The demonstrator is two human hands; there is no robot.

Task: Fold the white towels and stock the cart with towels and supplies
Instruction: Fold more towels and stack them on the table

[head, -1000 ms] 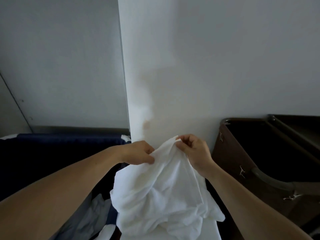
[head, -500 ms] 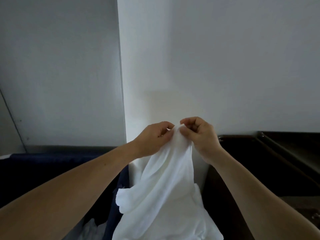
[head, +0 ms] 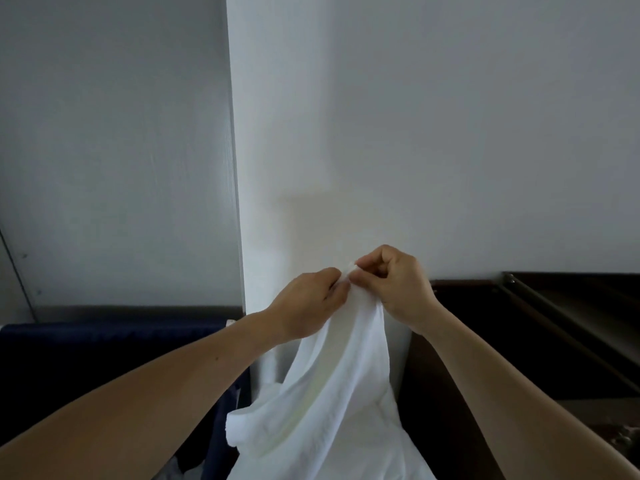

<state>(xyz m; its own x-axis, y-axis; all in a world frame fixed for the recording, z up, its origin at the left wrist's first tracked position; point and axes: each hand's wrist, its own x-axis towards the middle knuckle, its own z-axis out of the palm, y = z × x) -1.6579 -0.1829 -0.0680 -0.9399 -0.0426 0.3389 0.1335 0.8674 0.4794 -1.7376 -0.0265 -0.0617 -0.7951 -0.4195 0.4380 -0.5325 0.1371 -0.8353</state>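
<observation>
Pinching white towel (head: 332, 393) top edge, left hand (head: 308, 303), right hand (head: 398, 289), fingers curled tight

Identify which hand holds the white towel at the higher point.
The right hand: it pinches the top corner of the white towel, while the left hand grips just below.

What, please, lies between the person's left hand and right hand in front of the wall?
In the head view, only a bunched edge of the white towel lies between the left hand and the right hand; both pinch it.
</observation>
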